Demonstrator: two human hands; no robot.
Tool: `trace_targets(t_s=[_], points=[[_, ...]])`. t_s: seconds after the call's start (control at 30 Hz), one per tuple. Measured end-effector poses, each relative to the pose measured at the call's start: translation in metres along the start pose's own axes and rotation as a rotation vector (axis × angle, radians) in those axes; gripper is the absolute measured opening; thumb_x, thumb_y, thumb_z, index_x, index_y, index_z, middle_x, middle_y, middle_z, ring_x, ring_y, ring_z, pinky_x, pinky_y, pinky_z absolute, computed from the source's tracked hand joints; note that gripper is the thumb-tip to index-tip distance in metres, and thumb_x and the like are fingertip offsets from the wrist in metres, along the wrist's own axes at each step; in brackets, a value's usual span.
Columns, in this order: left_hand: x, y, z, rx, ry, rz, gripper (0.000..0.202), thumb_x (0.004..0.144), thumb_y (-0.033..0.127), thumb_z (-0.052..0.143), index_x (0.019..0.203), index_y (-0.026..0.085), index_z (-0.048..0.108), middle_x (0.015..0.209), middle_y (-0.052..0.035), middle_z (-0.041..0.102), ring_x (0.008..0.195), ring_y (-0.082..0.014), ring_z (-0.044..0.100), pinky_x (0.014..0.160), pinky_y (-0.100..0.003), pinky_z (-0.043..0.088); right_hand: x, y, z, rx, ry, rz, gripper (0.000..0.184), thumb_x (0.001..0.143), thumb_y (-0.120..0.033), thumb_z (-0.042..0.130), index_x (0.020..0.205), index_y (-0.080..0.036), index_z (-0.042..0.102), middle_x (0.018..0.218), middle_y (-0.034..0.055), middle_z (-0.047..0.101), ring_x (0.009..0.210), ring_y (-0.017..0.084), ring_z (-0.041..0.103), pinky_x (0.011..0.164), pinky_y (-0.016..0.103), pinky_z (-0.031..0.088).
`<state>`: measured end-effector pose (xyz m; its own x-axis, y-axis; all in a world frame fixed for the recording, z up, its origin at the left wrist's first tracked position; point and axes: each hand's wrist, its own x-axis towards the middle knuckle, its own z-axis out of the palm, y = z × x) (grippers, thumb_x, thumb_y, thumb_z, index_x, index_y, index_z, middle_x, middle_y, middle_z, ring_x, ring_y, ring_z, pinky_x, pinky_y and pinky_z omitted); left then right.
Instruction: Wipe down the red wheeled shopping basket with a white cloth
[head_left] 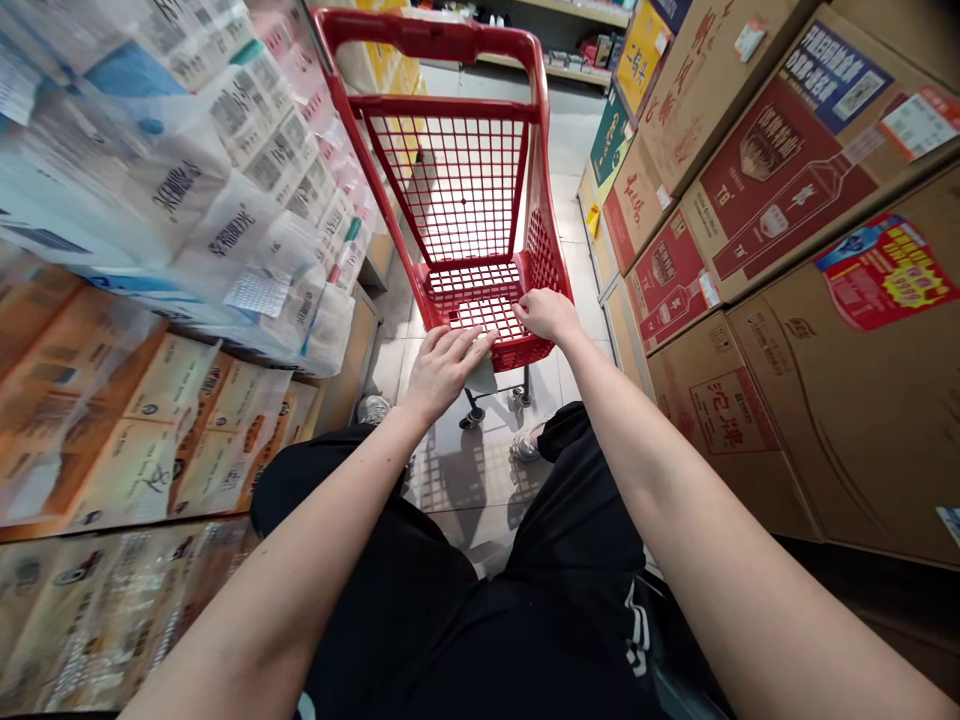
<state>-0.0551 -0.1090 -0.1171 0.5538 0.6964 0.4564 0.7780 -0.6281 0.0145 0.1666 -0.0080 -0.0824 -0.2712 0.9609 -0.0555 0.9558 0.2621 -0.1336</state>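
A red plastic shopping cart (465,200) stands in the aisle in front of me, its mesh basket showing nothing inside. My left hand (442,368) lies on the cart's near edge with the fingers pressed flat on a pale grey cloth (482,376). My right hand (547,312) rests on the same near rim, fingers curled over the red mesh. Both forearms reach forward over my black trousers.
Wrapped packs of tissue paper (187,200) are stacked on the left, with tan packs (135,430) below. Brown cardboard cartons (787,300) with red labels are piled on the right. Pale floor tiles (480,480) run down the narrow aisle to shelves (570,40) at the far end.
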Motion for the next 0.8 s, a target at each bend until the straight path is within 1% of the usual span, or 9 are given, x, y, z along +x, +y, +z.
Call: trace_targets(t_s=[0.13,0.27,0.33,0.4,0.47,0.53,0.67,0.73,0.8], points=[[-0.011,-0.011,-0.005,-0.040,-0.017,0.088,0.056,0.097,0.011,0.037,0.150,0.030,0.037,0.148,-0.0074,0.051,0.139,-0.0213,0.044,0.116,-0.049,0.034,-0.002,0.000,-0.003,0.003,-0.013,0.008,0.043,0.099,-0.042,0.036,0.092,-0.021,0.073,0.099,0.0109,0.073,0.092,0.025,0.066,0.076,0.031,0.044],[-0.020,-0.028,-0.014,-0.086,-0.027,0.124,0.049,0.097,0.011,0.035,0.142,0.026,0.047,0.144,-0.0090,0.054,0.138,-0.0204,0.046,0.115,-0.048,0.036,-0.003,0.000,-0.003,0.003,0.003,-0.003,0.043,0.099,-0.042,0.036,0.090,-0.020,0.073,0.098,0.0112,0.072,0.088,0.025,0.066,0.073,0.031,0.044],[-0.017,-0.031,-0.013,-0.071,-0.027,0.108,0.039,0.098,0.015,0.035,0.132,0.023,0.055,0.132,-0.0105,0.062,0.128,-0.0210,0.054,0.112,-0.047,0.039,-0.003,-0.001,-0.001,0.011,0.027,-0.021,0.043,0.098,-0.040,0.036,0.087,-0.020,0.072,0.094,0.0105,0.073,0.084,0.024,0.066,0.070,0.030,0.043],[-0.007,-0.028,-0.011,-0.005,-0.054,0.097,0.032,0.099,0.019,0.036,0.121,0.020,0.059,0.112,-0.0116,0.069,0.109,-0.0221,0.062,0.103,-0.045,0.045,-0.003,-0.002,0.000,0.019,0.046,-0.029,0.042,0.098,-0.038,0.037,0.084,-0.020,0.072,0.091,0.0098,0.072,0.081,0.023,0.066,0.067,0.030,0.042],[0.005,-0.022,-0.008,0.088,-0.095,0.093,0.033,0.099,0.020,0.034,0.120,0.016,0.059,0.093,-0.0113,0.069,0.091,-0.0229,0.064,0.088,-0.042,0.048,-0.003,-0.003,0.001,0.022,0.051,-0.023,0.041,0.097,-0.037,0.037,0.083,-0.020,0.072,0.090,0.0095,0.072,0.080,0.023,0.066,0.066,0.030,0.042],[0.017,-0.015,-0.006,0.160,-0.137,0.094,0.036,0.098,0.017,0.033,0.124,0.014,0.057,0.086,-0.0113,0.067,0.082,-0.0237,0.063,0.076,-0.040,0.046,-0.004,-0.004,0.001,0.019,0.042,-0.007,0.040,0.097,-0.038,0.038,0.084,-0.020,0.072,0.090,0.0096,0.073,0.081,0.023,0.066,0.067,0.029,0.042],[0.025,-0.005,-0.006,0.196,-0.196,0.110,0.039,0.096,0.016,0.032,0.128,0.012,0.056,0.088,-0.0139,0.067,0.082,-0.0265,0.062,0.073,-0.041,0.042,-0.005,-0.004,-0.003,0.000,0.008,0.023,0.039,0.098,-0.038,0.038,0.088,-0.020,0.072,0.094,0.0101,0.073,0.086,0.024,0.067,0.071,0.030,0.044],[0.023,-0.005,-0.008,0.158,-0.194,0.133,0.043,0.096,0.019,0.035,0.135,0.011,0.051,0.096,-0.0156,0.067,0.089,-0.0279,0.062,0.079,-0.043,0.043,-0.005,-0.003,-0.004,-0.005,-0.001,0.026,0.040,0.098,-0.039,0.038,0.089,-0.020,0.072,0.095,0.0104,0.073,0.088,0.025,0.066,0.073,0.031,0.044],[0.019,-0.009,-0.010,0.086,-0.194,0.161,0.054,0.093,0.024,0.042,0.144,0.008,0.040,0.109,-0.0175,0.067,0.100,-0.0292,0.061,0.090,-0.045,0.042,-0.004,-0.002,-0.003,-0.003,-0.004,0.017,0.040,0.098,-0.039,0.037,0.089,-0.021,0.072,0.095,0.0104,0.073,0.088,0.025,0.066,0.074,0.031,0.044]])
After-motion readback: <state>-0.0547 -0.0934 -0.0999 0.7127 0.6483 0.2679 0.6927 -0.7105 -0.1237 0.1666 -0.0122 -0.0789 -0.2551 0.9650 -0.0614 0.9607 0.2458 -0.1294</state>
